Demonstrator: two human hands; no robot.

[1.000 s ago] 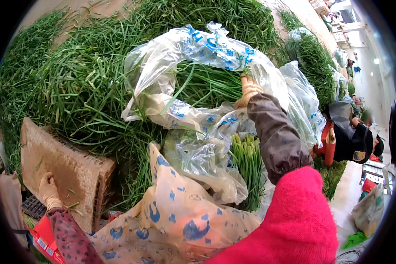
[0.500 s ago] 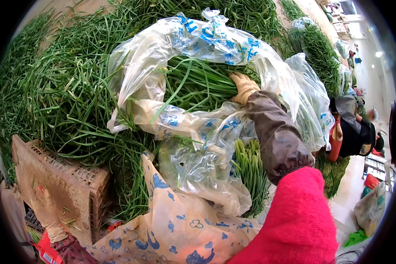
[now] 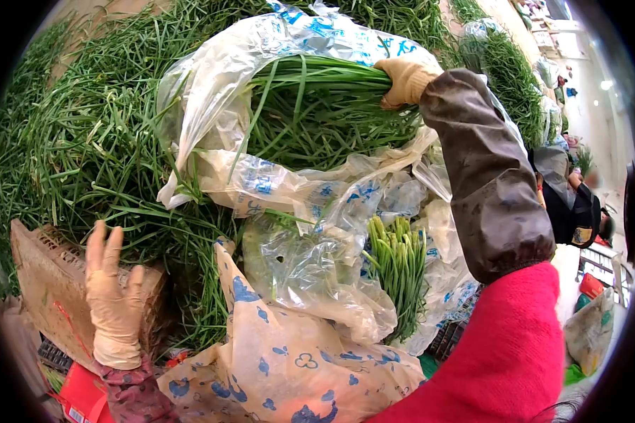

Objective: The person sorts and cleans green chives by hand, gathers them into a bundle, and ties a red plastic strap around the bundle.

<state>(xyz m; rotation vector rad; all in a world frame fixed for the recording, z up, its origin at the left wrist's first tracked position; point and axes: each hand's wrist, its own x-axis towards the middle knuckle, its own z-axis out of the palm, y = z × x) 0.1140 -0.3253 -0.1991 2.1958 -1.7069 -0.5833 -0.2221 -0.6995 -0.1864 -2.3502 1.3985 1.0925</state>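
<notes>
One green bunch [image 3: 324, 72] in the open bag [image 3: 219, 99], long axis left-right, gripped end right — right hand [image 3: 406, 82] clasping it. Left hand [image 3: 115, 299] (gloved) spread, holding nothing. One upright bundle [image 3: 396, 275] below.

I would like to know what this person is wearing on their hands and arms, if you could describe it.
The left hand wears a thin, wrinkled, cream glove, below a maroon sleeve with dark spots. The right hand wears a tan glove, with a glossy dark-brown sleeve cover over a fuzzy, bright pink sleeve.
</notes>
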